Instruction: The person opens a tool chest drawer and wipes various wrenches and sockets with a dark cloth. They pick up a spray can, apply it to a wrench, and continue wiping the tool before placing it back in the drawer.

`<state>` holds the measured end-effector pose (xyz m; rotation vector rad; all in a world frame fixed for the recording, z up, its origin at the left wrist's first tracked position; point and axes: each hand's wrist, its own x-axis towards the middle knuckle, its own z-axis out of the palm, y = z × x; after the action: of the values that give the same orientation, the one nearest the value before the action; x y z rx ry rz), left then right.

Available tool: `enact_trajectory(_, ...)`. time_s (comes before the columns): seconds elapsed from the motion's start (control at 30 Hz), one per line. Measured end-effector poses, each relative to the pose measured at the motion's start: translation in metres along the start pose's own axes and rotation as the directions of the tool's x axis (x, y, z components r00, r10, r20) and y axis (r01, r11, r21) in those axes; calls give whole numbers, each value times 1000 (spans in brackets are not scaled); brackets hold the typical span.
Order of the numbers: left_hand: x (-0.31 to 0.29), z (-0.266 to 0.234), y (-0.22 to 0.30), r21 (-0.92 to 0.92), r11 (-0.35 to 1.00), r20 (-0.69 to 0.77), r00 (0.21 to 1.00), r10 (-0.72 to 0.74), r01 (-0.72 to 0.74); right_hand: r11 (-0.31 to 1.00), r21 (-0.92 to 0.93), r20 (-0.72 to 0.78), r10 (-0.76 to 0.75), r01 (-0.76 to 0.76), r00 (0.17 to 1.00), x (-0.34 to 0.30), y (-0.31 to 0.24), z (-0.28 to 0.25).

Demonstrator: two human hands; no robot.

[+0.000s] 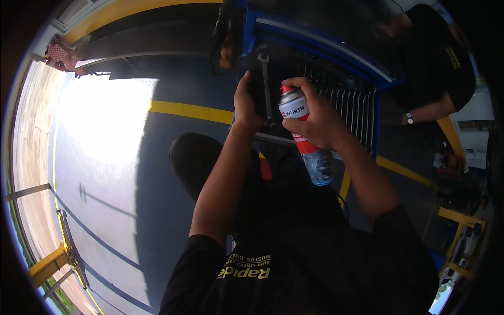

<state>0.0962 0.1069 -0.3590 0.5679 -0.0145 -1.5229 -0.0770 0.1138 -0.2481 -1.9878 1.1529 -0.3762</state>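
My right hand [321, 119] is wrapped round a spray can [300, 123] with a white, red and clear-bluish body. The can leans, its top toward the drawer, and my index finger lies at its red nozzle [286, 89]. To its left, my left hand [245, 107] is beside a combination wrench [266, 86], thumb pointing up. A dark area lies between this hand and the wrench; my fingers are hidden there, so I cannot tell whether they grip anything. The wrench stands lengthwise, its open end farthest from me, over the dark front of the drawer.
A blue tool cabinet [310, 32] has its drawer pulled out, with a row of wrenches [350, 113] in it. Another person [428, 68] in a black shirt stands at the right. Yellow lines [194, 112] cross the grey floor, and yellow metal frames [50, 265] stand at the lower left.
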Motion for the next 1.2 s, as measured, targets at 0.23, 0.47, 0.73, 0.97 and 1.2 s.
enact_trajectory(0.23, 0, -6, 0, -7, 1000, 30, 999, 22, -22, 998, 55, 14, -7, 6, 1000, 0, -9, -2)
enact_trajectory(0.47, -1, -1, 0, -15, 999, 24, 999, 31, -31, 998, 51, -20, -42, 43, 999, -3, -10, -1)
enact_trajectory(0.73, -2, 2, -2, -45, 998, 65, 997, 40, -37, 999, 17, -43, -44, 45, 998, -5, -12, 0)
enact_trajectory(0.97, -1, 3, -3, -56, 998, 49, 998, 29, -26, 997, 28, -50, -67, 69, 996, -3, -4, 3)
enact_trajectory(1.2, -5, 6, -3, -49, 998, 49, 998, 32, -29, 997, 79, -2, -11, 11, 1000, -1, -4, 1)
